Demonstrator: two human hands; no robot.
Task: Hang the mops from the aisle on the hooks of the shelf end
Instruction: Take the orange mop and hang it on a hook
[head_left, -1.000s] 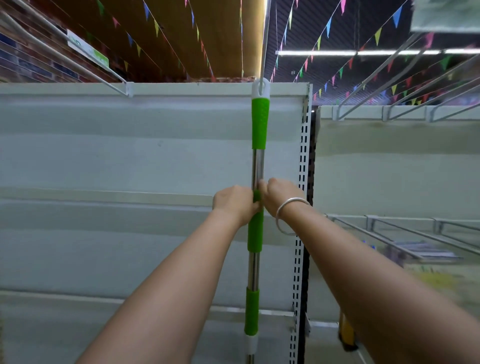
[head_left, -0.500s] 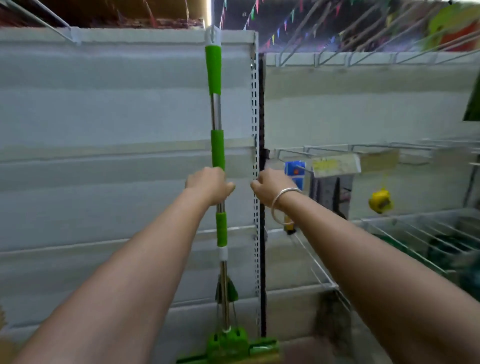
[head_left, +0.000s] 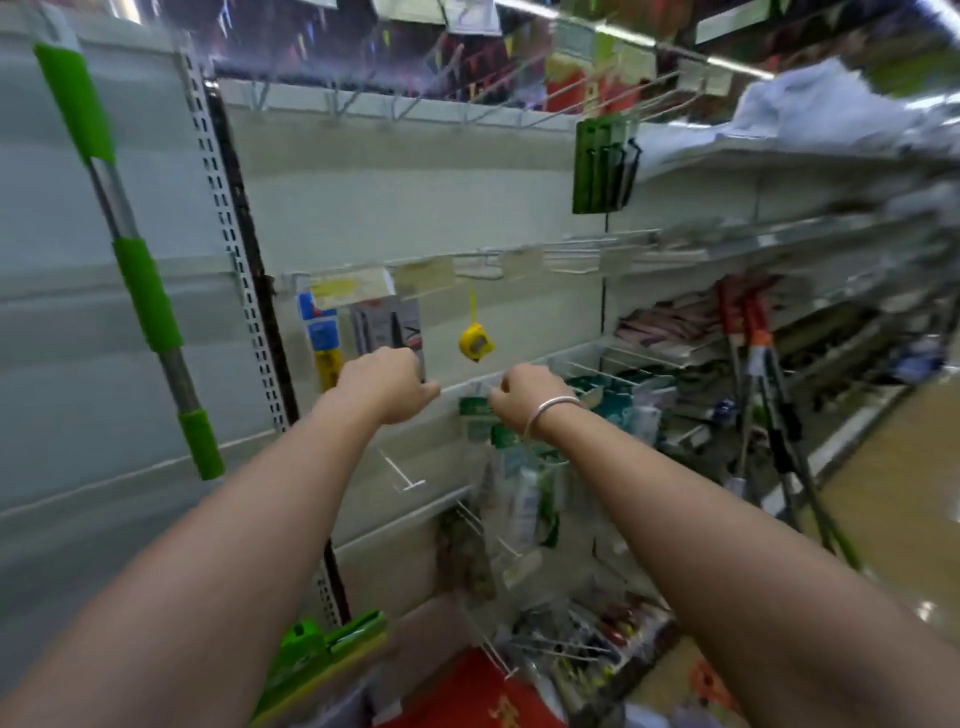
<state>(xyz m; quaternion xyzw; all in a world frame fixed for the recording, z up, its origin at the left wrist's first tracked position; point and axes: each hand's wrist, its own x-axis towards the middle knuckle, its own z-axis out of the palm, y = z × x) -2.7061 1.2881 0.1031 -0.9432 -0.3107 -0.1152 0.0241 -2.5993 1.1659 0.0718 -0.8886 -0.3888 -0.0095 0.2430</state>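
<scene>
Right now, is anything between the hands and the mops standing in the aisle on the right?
Nothing visible blocks them. Both the left hand and the right hand are empty, out in front of the shelf. The leaning mops stand further right with open space between. The green mop hangs on the left.

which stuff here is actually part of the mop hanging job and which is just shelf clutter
Part of the job:
green mop, against the shelf end panel, no hand on it
long-handled tools leaning in the aisle, possibly more mops
left hand and right hand, both empty

Just lying about:
yellow tape measure
green hanging pack
red item on the floor
</scene>
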